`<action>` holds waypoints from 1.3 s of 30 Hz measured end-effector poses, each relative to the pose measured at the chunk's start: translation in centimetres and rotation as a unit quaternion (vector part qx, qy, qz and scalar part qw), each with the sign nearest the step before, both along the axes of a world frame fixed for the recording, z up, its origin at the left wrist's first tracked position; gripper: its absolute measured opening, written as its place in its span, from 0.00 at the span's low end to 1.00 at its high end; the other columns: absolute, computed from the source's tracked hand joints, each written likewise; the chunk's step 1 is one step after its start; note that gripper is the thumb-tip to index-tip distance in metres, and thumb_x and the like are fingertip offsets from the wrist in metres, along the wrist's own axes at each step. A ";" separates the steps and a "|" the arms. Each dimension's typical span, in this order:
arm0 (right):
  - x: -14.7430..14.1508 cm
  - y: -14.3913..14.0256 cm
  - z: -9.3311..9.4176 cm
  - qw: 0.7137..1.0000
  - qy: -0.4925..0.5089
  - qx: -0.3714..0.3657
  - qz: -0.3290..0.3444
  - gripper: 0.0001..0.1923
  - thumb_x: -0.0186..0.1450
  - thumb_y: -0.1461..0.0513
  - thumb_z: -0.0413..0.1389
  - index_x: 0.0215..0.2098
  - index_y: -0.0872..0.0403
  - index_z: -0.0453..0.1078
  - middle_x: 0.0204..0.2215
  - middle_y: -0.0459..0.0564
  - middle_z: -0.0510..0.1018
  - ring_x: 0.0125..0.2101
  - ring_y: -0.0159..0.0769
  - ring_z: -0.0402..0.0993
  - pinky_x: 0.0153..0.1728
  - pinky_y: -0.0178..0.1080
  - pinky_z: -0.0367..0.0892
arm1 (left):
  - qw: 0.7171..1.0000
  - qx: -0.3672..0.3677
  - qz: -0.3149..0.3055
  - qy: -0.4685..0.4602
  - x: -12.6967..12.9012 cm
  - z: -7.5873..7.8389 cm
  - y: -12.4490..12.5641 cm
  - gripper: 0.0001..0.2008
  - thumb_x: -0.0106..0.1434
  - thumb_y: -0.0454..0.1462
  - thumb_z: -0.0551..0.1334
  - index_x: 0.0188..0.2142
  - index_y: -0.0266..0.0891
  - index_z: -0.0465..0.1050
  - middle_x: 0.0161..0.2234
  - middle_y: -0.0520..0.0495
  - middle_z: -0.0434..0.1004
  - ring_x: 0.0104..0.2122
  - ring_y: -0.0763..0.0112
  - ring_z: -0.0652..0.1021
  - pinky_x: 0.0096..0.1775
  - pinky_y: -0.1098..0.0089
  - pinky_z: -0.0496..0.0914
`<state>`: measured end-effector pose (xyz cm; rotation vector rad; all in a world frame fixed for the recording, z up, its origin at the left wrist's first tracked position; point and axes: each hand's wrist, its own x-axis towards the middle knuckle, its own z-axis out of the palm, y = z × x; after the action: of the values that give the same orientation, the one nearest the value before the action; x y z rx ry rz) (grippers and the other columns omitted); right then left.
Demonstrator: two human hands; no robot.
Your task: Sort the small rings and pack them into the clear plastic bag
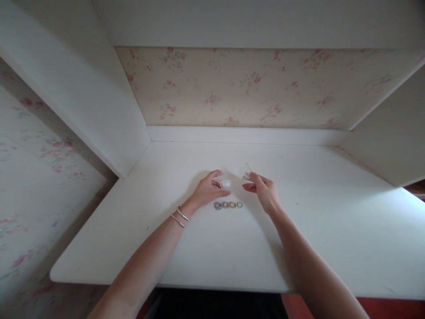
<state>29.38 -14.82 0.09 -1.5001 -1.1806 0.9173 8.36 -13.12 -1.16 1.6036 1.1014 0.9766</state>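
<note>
My left hand is closed round a small clear plastic container, its thumb along the near side. To the right, my right hand pinches a thin transparent piece, lid-like in look, though its exact shape is hard to make out. A gap separates the two hands, and both are just above the white desk. Just in front of them, several small coloured rings lie in a row on the desktop, in grey, pinkish, yellow and green tones.
Low along the back runs a white ledge, below floral wallpaper. White side panels rise at the left and right. A small dark speck lies right of my hands. The desk's front edge is close to my body.
</note>
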 end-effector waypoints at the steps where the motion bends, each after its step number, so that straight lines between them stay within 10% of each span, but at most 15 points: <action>1: 0.4 0.3 -0.3 1.000 0.025 0.000 -0.006 0.23 0.63 0.49 0.47 0.40 0.58 0.73 0.35 0.56 0.80 0.29 0.38 0.78 0.31 0.39 0.72 | 1.000 0.003 -0.006 0.004 0.0 -0.1 0.0 0.39 0.43 0.43 0.72 0.55 0.42 0.62 0.53 0.40 0.67 0.35 0.72 0.74 0.33 0.70 0.72; 6: 2.4 1.4 -1.7 0.993 -0.078 -0.031 -0.080 0.22 0.64 0.53 0.43 0.41 0.59 0.70 0.31 0.56 0.79 0.19 0.33 0.72 0.22 0.36 0.67 | 0.999 -0.006 -0.011 0.049 -0.2 -0.4 0.1 0.44 0.45 0.46 0.72 0.59 0.40 0.57 0.40 0.44 0.74 0.30 0.72 0.74 0.34 0.68 0.71; 15: 5.3 1.0 -1.2 0.889 -0.437 -0.083 -0.111 0.22 0.63 0.51 0.45 0.36 0.54 0.77 0.33 0.60 0.80 0.32 0.44 0.75 0.30 0.39 0.62 | 0.993 0.067 -0.011 0.095 -0.7 -0.7 0.6 0.41 0.46 0.48 0.70 0.57 0.37 0.61 0.53 0.41 0.61 0.31 0.76 0.70 0.40 0.67 0.72; 39: 5.3 0.2 -0.5 0.852 -0.499 -0.082 -0.136 0.17 0.60 0.57 0.49 0.38 0.51 0.78 0.38 0.58 0.78 0.31 0.42 0.74 0.28 0.38 0.61 | 0.984 0.063 -0.037 0.162 -1.3 -1.0 1.1 0.29 0.44 0.42 0.70 0.47 0.36 0.70 0.51 0.42 0.61 0.33 0.73 0.69 0.40 0.66 0.71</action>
<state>34.66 -14.65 -0.40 -2.3253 -1.5400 -0.0365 7.03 -12.05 -2.11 1.9418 1.2052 0.7639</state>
